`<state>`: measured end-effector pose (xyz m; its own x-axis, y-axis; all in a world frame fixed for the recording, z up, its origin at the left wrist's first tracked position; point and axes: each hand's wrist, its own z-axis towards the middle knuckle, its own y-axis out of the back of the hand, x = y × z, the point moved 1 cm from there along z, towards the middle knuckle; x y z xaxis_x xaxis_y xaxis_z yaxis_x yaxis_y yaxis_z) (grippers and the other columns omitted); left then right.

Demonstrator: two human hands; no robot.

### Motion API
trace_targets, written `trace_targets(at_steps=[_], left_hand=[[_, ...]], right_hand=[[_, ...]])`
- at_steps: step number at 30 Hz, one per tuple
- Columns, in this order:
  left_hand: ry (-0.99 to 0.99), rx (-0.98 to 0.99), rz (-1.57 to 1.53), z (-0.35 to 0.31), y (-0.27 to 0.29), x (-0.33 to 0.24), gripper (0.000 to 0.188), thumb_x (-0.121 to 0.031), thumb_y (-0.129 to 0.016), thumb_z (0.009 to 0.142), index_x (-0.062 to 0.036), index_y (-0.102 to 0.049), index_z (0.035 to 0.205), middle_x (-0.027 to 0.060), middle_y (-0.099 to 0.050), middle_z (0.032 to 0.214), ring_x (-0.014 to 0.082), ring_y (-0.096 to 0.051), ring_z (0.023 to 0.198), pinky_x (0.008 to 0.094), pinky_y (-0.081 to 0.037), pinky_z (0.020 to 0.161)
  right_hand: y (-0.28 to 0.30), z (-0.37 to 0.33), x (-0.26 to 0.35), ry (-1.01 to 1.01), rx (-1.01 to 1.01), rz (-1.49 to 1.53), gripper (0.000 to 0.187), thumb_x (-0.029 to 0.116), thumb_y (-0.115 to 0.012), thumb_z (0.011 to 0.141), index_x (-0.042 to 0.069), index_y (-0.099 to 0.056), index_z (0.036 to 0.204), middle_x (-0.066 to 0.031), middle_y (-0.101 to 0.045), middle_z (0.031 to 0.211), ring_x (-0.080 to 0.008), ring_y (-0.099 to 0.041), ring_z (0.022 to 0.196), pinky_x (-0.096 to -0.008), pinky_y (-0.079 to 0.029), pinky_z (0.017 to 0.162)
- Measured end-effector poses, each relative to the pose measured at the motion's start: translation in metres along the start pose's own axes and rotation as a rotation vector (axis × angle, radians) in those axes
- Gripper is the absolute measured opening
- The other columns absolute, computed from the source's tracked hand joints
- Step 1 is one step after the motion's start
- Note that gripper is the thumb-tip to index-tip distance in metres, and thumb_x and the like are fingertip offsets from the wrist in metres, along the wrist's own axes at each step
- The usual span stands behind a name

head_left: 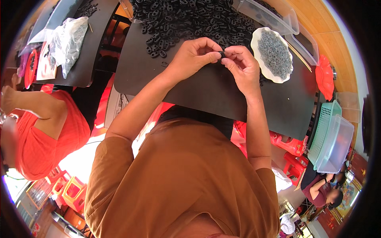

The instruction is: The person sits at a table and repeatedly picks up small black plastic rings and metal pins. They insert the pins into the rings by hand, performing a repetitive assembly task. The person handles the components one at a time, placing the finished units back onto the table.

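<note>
Black piece (222, 54) in hands (194, 56); near table edge (206, 107) well apart (pile (186, 22) beyond)

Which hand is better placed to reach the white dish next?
Probably the right hand: it is beside the white dish. The left hand is farther off, though both are at the small black piece.

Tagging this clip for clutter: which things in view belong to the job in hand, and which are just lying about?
Likely part of the job:
small black piece, at the fingertips of the left hand and right hand
heap of black pieces
white scalloped dish of gray bits

Seemingly just lying about:
clear plastic bag
red scalloped dish
green basket
clear bin
</note>
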<state>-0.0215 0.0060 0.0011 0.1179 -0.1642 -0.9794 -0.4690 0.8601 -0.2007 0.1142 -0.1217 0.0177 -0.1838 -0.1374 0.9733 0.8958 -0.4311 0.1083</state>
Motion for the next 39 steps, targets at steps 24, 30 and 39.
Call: trace_targets(at_steps=[24,30,39], left_hand=[[0.029,0.037,0.065,0.000,-0.002,0.003,0.014,-0.009,-0.067,0.090,-0.0003,-0.065,0.102,0.0036,-0.068,0.087,0.0077,-0.063,0.081,0.0224,-0.052,0.076],[-0.118,-0.049,0.359,-0.003,-0.002,-0.002,0.012,-0.006,-0.068,0.088,0.0007,-0.066,0.099,0.0042,-0.068,0.091,0.0088,-0.064,0.082,0.0238,-0.054,0.073],[-0.293,-0.054,0.517,-0.006,-0.008,-0.003,0.013,0.000,-0.068,0.084,0.0008,-0.067,0.097,0.0074,-0.067,0.093,0.0165,-0.068,0.080,0.0275,-0.057,0.071]], right_hand=[[-0.004,-0.003,0.000,-0.020,0.018,-0.040,0.015,-0.006,-0.066,0.082,0.001,-0.060,0.093,-0.0039,-0.063,0.083,-0.0104,-0.063,0.076,-0.0240,-0.051,0.068],[0.002,-0.002,0.000,0.071,-0.105,-0.307,0.023,-0.004,-0.068,0.081,0.004,-0.066,0.103,-0.0051,-0.068,0.088,-0.0112,-0.066,0.076,-0.0237,-0.053,0.067],[-0.005,-0.001,0.013,0.117,-0.062,-0.467,0.030,-0.007,-0.066,0.078,0.006,-0.064,0.105,-0.0051,-0.069,0.088,-0.0114,-0.066,0.079,-0.0256,-0.054,0.067]])
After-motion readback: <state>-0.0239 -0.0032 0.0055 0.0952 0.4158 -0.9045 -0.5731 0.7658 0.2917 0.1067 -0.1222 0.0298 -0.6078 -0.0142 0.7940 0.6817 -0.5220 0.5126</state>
